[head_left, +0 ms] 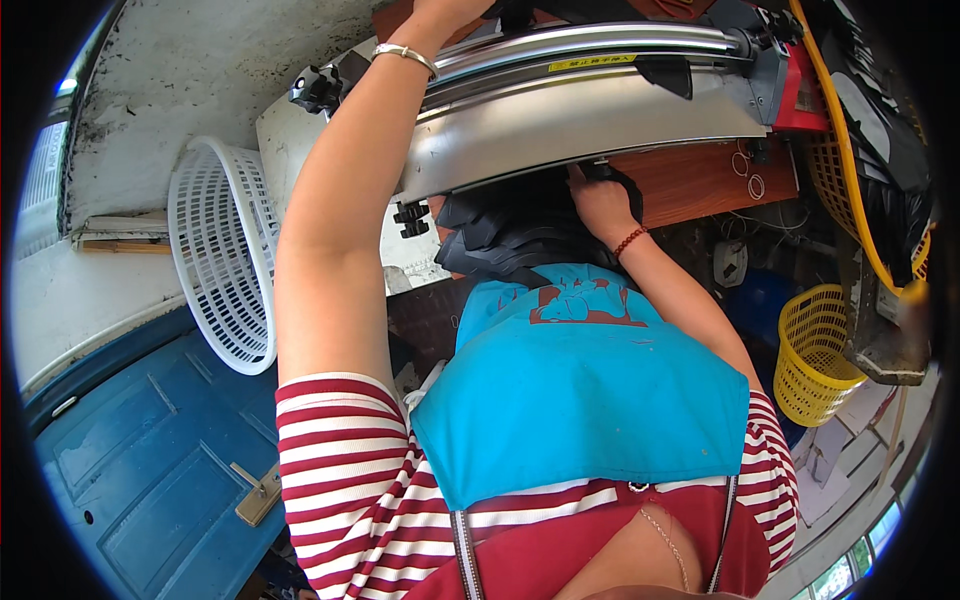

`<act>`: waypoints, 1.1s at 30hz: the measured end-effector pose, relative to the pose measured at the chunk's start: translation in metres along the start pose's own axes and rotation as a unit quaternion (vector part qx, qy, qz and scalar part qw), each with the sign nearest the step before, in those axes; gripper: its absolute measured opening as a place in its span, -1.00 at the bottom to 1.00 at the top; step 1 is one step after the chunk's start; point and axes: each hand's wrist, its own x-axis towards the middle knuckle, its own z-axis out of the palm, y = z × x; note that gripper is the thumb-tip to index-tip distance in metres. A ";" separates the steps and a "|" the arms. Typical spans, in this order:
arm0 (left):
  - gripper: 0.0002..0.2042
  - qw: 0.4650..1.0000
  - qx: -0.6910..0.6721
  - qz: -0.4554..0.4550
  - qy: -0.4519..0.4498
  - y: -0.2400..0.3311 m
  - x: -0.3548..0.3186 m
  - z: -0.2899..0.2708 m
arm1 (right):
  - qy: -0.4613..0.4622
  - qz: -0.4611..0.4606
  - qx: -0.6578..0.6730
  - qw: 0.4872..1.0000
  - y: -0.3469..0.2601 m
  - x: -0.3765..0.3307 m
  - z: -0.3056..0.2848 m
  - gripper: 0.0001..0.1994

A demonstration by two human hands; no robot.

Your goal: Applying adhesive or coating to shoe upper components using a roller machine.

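A roller machine with a curved steel plate [590,125] and long metal rollers [600,38] stands in front of me. My left arm reaches over its left side. Only the back of my left hand [452,10] shows at the top edge, near black material behind the rollers; its fingers are cut off. Below the plate's lower edge my right hand [606,208] is closed on a dark, flexible black piece [628,188], its fingers partly hidden. Beside it, a pile of black shaped pieces [520,225] lies between the machine and my blue apron [590,400].
A white perforated basket [225,265] leans at the left, above a blue panelled door [165,470]. Black knobs [410,217] stick out from the machine's left side. On the right are a yellow basket [815,355] and a larger yellow-rimmed basket [840,130] holding black material.
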 end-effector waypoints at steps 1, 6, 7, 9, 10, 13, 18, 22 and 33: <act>-0.77 1.000 0.000 0.003 -0.002 0.002 0.001 -0.001 | 0.005 0.009 0.005 1.000 0.001 0.003 0.001 -0.66; -0.71 0.979 -0.174 -0.065 0.078 -0.007 -0.001 -0.011 | 0.086 -0.052 0.033 0.994 0.003 -0.009 -0.003 -0.76; -0.62 0.978 -0.175 -0.075 0.084 0.006 -0.007 -0.016 | 0.102 -0.055 0.046 0.992 0.002 -0.010 -0.011 -0.79; -0.52 0.976 -0.177 -0.085 0.091 0.018 -0.015 -0.021 | 0.077 -0.022 0.013 0.997 0.000 -0.004 -0.019 -0.81; -0.49 0.980 -0.168 -0.080 0.066 0.020 -0.017 -0.023 | 0.051 0.009 -0.019 0.998 -0.001 -0.001 -0.020 -0.83; -0.55 0.984 -0.158 -0.062 0.063 0.012 -0.014 -0.017 | 0.050 0.001 -0.028 0.998 0.005 0.001 -0.004 -0.83; -0.69 0.989 -0.107 -0.094 0.044 0.003 -0.012 -0.017 | 0.054 -0.002 -0.027 0.998 0.013 0.001 0.006 -0.85; -0.72 0.996 -0.047 -0.062 0.036 -0.005 -0.011 -0.009 | 0.093 -0.026 -0.006 0.995 0.021 0.002 0.012 -0.85; -0.76 0.982 0.108 0.155 0.005 -0.028 -0.036 0.016 | 0.180 -0.097 0.060 0.977 -0.011 -0.045 -0.188 -0.82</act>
